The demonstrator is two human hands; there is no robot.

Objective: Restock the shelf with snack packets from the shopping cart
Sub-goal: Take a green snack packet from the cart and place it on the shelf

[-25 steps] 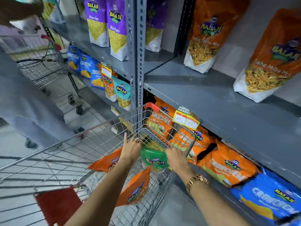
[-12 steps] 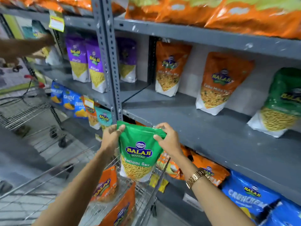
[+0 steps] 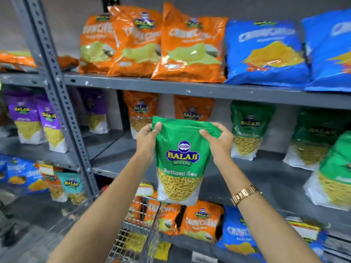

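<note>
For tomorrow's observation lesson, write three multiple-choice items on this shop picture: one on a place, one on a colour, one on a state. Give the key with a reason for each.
1. Where do the big blue packets stand?
A. top shelf, right
B. in the cart
C. on the floor

2. What colour is the held packet?
A. purple
B. green
C. blue

3. How is the held packet gripped?
A. one hand at its base
B. lying loose on a shelf
C. both hands at its top corners

Key: 1 A, they stand beside the orange packets up there. 2 B, green above a clear window. 3 C, the left hand and right hand pinch its top edge.
</note>
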